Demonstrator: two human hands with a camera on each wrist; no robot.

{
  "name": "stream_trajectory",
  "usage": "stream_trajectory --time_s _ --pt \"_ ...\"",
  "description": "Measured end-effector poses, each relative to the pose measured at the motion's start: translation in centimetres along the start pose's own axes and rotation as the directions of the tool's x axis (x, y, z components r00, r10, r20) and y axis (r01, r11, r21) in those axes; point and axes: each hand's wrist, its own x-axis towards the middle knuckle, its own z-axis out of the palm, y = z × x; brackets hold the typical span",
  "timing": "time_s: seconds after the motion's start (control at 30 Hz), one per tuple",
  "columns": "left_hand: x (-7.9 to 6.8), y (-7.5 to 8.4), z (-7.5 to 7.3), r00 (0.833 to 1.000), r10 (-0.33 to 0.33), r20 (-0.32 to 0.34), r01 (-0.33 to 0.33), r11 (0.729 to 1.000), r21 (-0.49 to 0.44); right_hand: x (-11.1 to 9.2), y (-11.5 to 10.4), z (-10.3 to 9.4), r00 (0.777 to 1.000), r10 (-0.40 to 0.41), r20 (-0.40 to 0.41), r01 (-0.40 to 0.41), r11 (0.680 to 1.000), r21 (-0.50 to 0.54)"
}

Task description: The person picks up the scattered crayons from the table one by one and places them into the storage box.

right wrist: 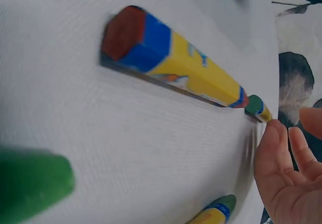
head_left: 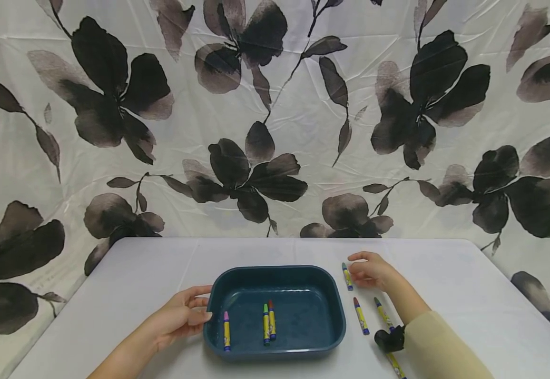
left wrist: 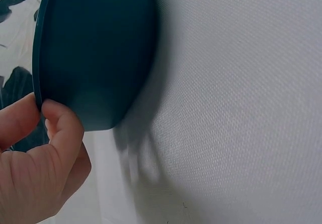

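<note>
My left hand (head_left: 182, 317) pinches the left rim of a dark teal tray (head_left: 275, 353); in the left wrist view its thumb and fingers (left wrist: 65, 126) grip the tray's edge. Inside lie a pink crayon (head_left: 226, 331), a green crayon (head_left: 266, 326) and a red crayon (head_left: 272, 321), all in yellow wrappers. Right of the tray, my right hand (head_left: 372, 272) hovers beside a dark green crayon (head_left: 347, 277), fingers loosely bent and thumb apart. Whether a fingertip touches that crayon (right wrist: 255, 105) is hard to tell in the right wrist view.
Nearer on the white table (head_left: 170, 263) lie a red-tipped crayon (head_left: 361, 317), another dark green crayon (head_left: 383, 313) and a crayon (head_left: 396, 367) partly hidden by the wrist camera (head_left: 390, 339). A blurred green end (right wrist: 32, 183) shows close up. A floral cloth (head_left: 275, 105) hangs behind.
</note>
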Motion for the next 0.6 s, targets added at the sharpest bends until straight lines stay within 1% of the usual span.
stream_trajectory --time_s 0.13,0.27,0.43,0.6 --pt "0.0 -0.1 0.0 1.0 -0.003 -0.009 0.003 1.0 -0.001 0.3 0.4 0.5 0.999 -0.008 -0.048 0.006 0.999 -0.05" --pt "0.1 -0.1 -0.1 1.0 -0.003 -0.008 0.003 1.0 0.0 0.5 0.6 0.8 0.997 -0.022 -0.075 0.011 0.99 -0.14" --pt "0.1 -0.1 -0.1 1.0 -0.003 -0.005 0.003 1.0 -0.005 0.7 0.7 1.4 0.992 -0.061 -0.111 0.033 0.969 -0.244" --pt "0.2 -0.1 -0.1 1.0 -0.006 -0.005 0.005 1.0 -0.006 0.9 0.9 2.0 0.983 -0.121 -0.136 0.069 0.94 -0.333"
